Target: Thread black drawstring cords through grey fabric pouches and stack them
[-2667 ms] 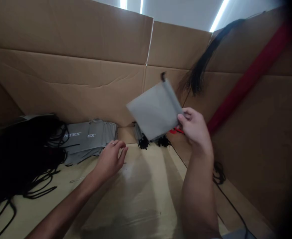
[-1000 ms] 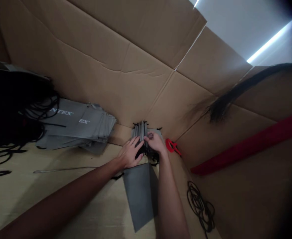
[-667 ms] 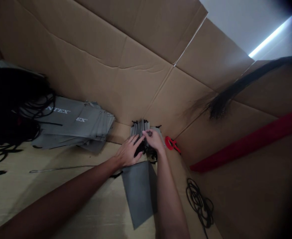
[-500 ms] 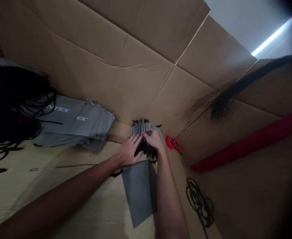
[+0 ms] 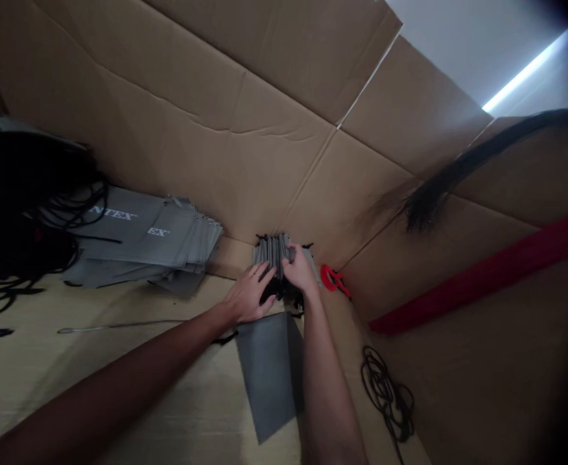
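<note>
A tight row of folded grey fabric pouches (image 5: 274,248) with black cords stands in the corner against the cardboard. My left hand (image 5: 249,296) lies on its near left side, fingers spread, holding nothing. On its right side rests my right hand (image 5: 300,270), thumb and index finger apart against the folded edges. Black cord ends show beneath and between the hands. A single flat grey pouch (image 5: 269,378) lies just below my wrists, with a black cord at its top left corner.
Printed grey pouches (image 5: 148,239) are stacked at left beside a heap of black cords (image 5: 26,200). A thin metal rod with a looped end (image 5: 90,328) lies on the table. Red-handled scissors (image 5: 333,279), coiled black cord (image 5: 385,394) and a red strip (image 5: 482,274) are at right.
My right hand's thumb and fingers have spread apart at the row's right side, exposing more folded edges. My left hand stays nearly in place. The view has shifted slightly.
</note>
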`<state>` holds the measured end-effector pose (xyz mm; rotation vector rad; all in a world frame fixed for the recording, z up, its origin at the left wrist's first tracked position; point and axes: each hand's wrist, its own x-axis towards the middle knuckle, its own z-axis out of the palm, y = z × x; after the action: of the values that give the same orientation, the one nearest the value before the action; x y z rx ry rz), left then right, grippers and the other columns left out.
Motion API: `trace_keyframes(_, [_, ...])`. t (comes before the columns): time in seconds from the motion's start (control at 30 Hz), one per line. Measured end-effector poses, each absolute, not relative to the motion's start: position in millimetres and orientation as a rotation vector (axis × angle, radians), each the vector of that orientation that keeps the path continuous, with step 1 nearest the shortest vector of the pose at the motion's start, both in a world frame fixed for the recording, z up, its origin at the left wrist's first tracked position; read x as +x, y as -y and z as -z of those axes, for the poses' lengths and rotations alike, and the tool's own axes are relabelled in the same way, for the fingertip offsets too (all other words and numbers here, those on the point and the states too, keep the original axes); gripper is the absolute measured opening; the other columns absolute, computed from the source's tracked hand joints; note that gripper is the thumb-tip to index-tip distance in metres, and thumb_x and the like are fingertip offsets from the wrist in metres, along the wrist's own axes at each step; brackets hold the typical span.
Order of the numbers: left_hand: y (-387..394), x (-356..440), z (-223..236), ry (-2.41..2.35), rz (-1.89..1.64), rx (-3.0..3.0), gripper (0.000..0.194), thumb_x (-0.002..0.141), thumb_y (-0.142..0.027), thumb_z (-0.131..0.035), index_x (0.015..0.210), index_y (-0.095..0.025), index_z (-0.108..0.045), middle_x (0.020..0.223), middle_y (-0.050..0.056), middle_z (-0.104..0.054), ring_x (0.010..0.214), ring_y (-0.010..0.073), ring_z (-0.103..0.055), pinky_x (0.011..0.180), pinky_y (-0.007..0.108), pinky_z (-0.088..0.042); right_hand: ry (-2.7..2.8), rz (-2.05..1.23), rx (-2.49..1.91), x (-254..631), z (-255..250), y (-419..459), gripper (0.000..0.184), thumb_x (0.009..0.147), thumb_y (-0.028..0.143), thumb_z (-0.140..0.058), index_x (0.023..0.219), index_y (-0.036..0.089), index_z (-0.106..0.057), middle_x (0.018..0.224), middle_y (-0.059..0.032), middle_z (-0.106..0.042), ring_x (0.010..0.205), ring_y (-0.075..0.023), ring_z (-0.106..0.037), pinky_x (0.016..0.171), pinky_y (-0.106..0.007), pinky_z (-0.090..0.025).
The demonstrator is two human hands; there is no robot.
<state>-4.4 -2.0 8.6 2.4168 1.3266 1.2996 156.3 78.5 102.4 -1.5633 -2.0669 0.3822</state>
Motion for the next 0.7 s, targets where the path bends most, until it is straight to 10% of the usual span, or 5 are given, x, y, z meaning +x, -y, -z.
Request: trace_keyframes(0.7, [-0.2, -4.6, -5.7, -1.31, -1.32, 2.426, 0.063, 0.092, -0.034, -0.066, 0.15, -0.013, -0.053, 0.156, 0.026, -0.05, 0.144, 0.0429, -0.048, 0.12, 0.062, -0.043, 2.148, -0.329, -1.644, 151.7, -98.0, -76.3, 0.03, 0.103, 0.039, -0.068, 0.122, 0.016, -0.068, 0.12, -0.0086, -0.072, 0.104, -0.0224, -0.071, 0.092, -0.044, -0.062])
